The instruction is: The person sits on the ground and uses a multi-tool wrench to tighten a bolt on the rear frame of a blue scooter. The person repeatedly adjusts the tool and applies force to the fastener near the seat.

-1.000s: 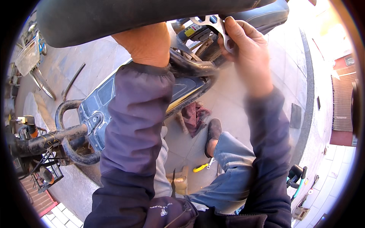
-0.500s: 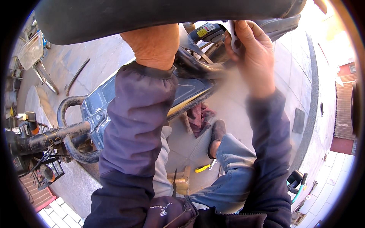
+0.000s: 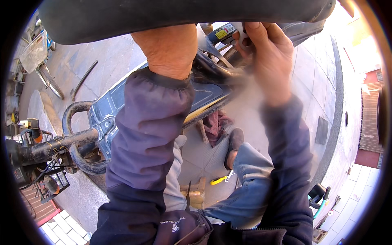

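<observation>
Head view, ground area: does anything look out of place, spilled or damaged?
Nothing looks plainly spilled or damaged. Slightly untidy underfoot, though: a crumpled dark red cloth lies on the ground beside the shoe, and a yellow-handled tool lies loose near the bent leg.

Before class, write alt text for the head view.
A person's right hand pinches a mostly hidden pale piece by a black padded seat; the left hand has its fingers hidden behind it. Below are a blue vehicle deck, a maroon cloth and a yellow-handled tool.

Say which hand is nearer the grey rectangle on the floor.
Right: the right hand is up-left of the rectangle; the left wrist, its hand hidden by the seat, farther left.
</observation>
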The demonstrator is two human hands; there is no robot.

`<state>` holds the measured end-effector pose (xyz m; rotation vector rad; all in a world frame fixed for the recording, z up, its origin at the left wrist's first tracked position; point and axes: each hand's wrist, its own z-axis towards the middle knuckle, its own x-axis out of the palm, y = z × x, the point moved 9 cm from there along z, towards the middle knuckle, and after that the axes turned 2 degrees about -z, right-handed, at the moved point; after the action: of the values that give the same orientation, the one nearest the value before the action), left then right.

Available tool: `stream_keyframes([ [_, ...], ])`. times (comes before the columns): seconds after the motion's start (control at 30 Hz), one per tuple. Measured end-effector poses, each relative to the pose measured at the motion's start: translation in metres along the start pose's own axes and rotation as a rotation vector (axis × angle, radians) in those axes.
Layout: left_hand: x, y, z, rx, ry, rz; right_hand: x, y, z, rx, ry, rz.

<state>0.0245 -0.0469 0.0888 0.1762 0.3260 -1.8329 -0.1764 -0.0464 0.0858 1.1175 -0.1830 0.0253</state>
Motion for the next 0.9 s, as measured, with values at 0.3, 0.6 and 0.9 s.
stream_keyframes([
  [0.3, -0.011, 0.007, 0.012, -0.156, -0.016, -0.389, -0.007, -0.024, 0.005, 0.116, -0.059, 0.0],
  [0.6, -0.009, 0.011, 0.006, -0.052, -0.144, -0.352, 0.038, -0.028, -0.001, 0.08, 0.08, 0.111],
  [0.9, 0.029, 0.028, -0.009, -0.392, -0.054, -1.07, 0.023, -0.041, -0.002, -0.008, -0.027, 0.071],
])
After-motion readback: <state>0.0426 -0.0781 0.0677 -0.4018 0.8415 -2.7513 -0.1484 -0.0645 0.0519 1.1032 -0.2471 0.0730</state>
